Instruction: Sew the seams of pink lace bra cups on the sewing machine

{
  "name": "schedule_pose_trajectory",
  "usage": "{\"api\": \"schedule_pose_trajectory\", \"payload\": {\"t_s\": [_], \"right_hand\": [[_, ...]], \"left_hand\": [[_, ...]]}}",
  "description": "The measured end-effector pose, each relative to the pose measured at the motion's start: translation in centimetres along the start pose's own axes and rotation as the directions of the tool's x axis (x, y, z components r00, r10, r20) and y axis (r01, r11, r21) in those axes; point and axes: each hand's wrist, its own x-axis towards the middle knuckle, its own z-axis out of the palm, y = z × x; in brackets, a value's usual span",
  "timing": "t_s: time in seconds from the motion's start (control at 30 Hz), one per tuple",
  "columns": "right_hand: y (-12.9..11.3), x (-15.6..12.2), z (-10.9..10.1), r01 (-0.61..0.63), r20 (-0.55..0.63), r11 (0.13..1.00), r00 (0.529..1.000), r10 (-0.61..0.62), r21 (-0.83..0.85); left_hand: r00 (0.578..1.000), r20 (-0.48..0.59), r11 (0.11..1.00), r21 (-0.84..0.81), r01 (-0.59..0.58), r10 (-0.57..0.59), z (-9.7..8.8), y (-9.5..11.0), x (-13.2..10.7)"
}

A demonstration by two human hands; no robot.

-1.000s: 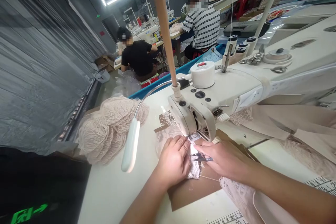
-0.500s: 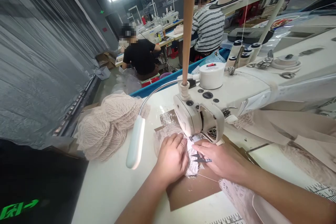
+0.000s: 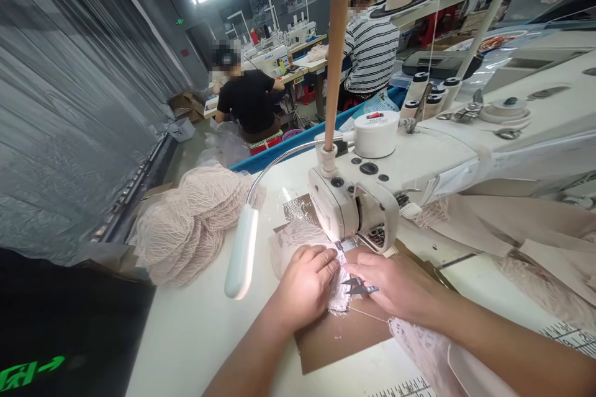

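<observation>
My left hand [image 3: 311, 285] presses down on a pale pink lace piece [image 3: 341, 294], its fingers together and bent over the cloth just in front of the needle area. The lace edge lies under the head of a white sewing machine [image 3: 333, 205]. Thread snips [image 3: 358, 287] are in my right hand [image 3: 388, 282], blades pointing left over the lace edge. My right fingertips touch or nearly touch the same edge. From the lace a thin thread runs right to another lace strip [image 3: 414, 344]. My left fingertips partly cover the lace.
A lamp [image 3: 241, 254] on a bent metal neck stands left of the machine. Stacked lace cups [image 3: 186, 223] lie at the table's left. Beige fabric [image 3: 493, 223] rests on the right. Two people sit at machines beyond the blue edge [image 3: 279, 152].
My left hand has shifted slightly right and its fingers reach further over the lace. The lace behind it lies a little flatter. The snips have moved slightly right.
</observation>
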Motion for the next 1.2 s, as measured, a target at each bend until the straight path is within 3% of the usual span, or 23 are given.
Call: {"api": "schedule_pose_trajectory", "payload": {"t_s": [0.3,0.57,0.8,1.2], "right_hand": [[0.5,0.1,0.7,-0.041,-0.057,0.998,0.998,0.038,-0.05],[0.8,-0.4,0.0,0.104,-0.038,0.992,0.994,-0.107,-0.069],[0.8,-0.3,0.2,0.107,-0.064,0.99,0.991,-0.114,-0.096],[1.0,0.3,1.6,-0.044,-0.125,0.984,0.992,0.023,-0.172]], "left_hand": [[0.999,0.001,0.999,-0.005,0.032,-0.032,0.1,-0.1,0.0],[0.999,-0.008,0.999,-0.019,-0.048,0.048,0.0,-0.2,-0.3],[0.999,0.016,0.999,-0.025,-0.046,0.046,0.2,-0.1,-0.3],[0.998,-0.01,0.998,-0.005,0.056,-0.057,0.3,0.1,-0.1]]}}
